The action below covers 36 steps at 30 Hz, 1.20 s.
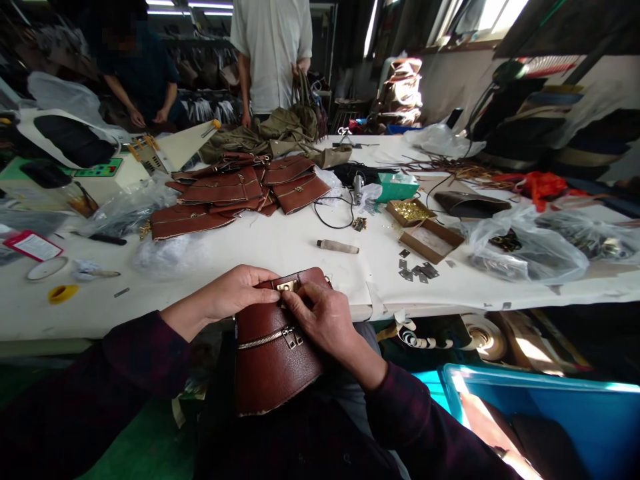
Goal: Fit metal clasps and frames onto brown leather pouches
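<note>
A brown leather bag panel with a curved metal zipper rests against the table edge and my lap. Near its top sits a gold metal clasp plate. My left hand grips the panel's upper left edge, its thumb beside the plate. The fingers of my right hand are bent over the plate, pinching at its lower right part. Whether a small part is between those fingertips is hidden.
Stacked brown leather pieces lie ahead on the white table. Farther right are a cloth-wrapped rod, dark metal plates, a cardboard tray and plastic bags. A blue bin stands lower right. Two people stand across the table.
</note>
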{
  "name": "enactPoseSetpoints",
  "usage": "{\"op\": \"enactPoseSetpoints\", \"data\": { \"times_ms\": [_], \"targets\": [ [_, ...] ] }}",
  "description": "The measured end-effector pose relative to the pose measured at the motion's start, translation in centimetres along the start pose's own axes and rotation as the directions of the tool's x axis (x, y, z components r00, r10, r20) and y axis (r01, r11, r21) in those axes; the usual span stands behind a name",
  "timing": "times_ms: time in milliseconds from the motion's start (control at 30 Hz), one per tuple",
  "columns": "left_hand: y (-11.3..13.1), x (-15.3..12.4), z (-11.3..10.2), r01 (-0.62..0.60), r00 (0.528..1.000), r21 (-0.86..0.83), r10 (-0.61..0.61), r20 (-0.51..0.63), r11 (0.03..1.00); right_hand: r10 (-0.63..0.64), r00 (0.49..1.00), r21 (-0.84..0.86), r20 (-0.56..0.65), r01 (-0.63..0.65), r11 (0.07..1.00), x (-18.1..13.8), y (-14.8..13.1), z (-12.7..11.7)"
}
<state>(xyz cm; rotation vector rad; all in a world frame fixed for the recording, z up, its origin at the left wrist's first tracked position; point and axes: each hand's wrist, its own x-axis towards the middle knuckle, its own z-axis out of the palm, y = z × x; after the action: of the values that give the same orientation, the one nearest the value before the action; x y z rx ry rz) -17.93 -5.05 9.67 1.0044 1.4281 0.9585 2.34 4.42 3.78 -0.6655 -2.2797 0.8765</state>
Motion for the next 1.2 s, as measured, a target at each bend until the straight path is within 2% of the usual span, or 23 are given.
{"op": "enactPoseSetpoints", "data": {
  "times_ms": [100, 200, 300, 400, 467, 600, 733, 867, 933, 967, 1100, 1133, 1200],
  "targets": [
    [0.0, -0.1, 0.3, -0.002, 1.0, 0.002, 0.002, -0.004, 1.0, -0.011, 1.0, -0.081, -0.004, 0.011, 0.997, 0.3, -0.5, -0.3],
    [-0.1, 0.0, 0.7, -0.01, 1.0, 0.079, 0.012, -0.018, 0.997, -0.031, 0.999, -0.223, 0.03, 0.037, 0.974, 0.8, -1.2, -0.7],
    [-0.1, 0.0, 1.2, -0.056, 0.997, 0.195, 0.064, -0.036, 0.979, -0.074, 0.991, -0.344, 0.11, 0.108, 0.933, 1.2, -1.4, -1.1],
    [-0.2, -0.2, 1.5, -0.122, 0.989, 0.299, 0.142, -0.046, 0.946, -0.159, 0.962, -0.37, 0.223, 0.234, 0.899, 1.1, -1.1, -1.4],
    [-0.2, -0.4, 1.7, -0.143, 0.98, 0.362, 0.182, -0.075, 0.921, -0.191, 0.954, -0.323, 0.231, 0.261, 0.91, 0.8, -0.9, -1.2],
    [-0.6, -0.7, 2.2, -0.156, 0.968, 0.424, 0.223, -0.113, 0.892, -0.121, 0.984, -0.155, 0.128, 0.14, 0.978, -0.1, -0.6, -0.6],
    [-1.4, -1.0, 2.6, -0.174, 0.955, 0.437, 0.26, -0.144, 0.883, -0.033, 0.997, -0.039, 0.068, 0.036, 0.999, -0.5, -0.3, 0.0],
    [-2.0, -1.9, 2.8, -0.192, 0.911, 0.563, 0.36, -0.203, 0.803, 0.027, 0.994, 0.153, -0.104, -0.01, 0.988, -0.6, -0.4, 0.4],
    [-2.1, -2.8, 2.9, -0.19, 0.876, 0.691, 0.438, -0.202, 0.697, 0.097, 0.987, 0.352, -0.131, -0.045, 0.935, -0.8, -1.1, 0.9],
    [-2.1, -3.3, 3.1, -0.178, 0.853, 0.761, 0.483, -0.196, 0.623, 0.146, 0.984, 0.463, -0.102, -0.083, 0.883, -0.9, -1.6, 1.3],
    [-1.5, -5.9, 4.0, -0.03, 0.759, 0.951, 0.626, -0.18, 0.309, 0.278, 0.959, 0.806, 0.056, -0.208, 0.555, -1.3, -4.1, 3.3],
    [-1.3, -6.5, 4.4, 0.023, 0.746, 0.965, 0.638, -0.192, 0.263, 0.292, 0.955, 0.857, 0.061, -0.2, 0.475, -1.3, -4.7, 3.8],
    [-1.0, -7.7, 5.1, 0.088, 0.761, 0.965, 0.609, -0.224, 0.245, 0.302, 0.951, 0.919, 0.068, -0.178, 0.353, -1.2, -5.6, 4.6]
  ]
}}
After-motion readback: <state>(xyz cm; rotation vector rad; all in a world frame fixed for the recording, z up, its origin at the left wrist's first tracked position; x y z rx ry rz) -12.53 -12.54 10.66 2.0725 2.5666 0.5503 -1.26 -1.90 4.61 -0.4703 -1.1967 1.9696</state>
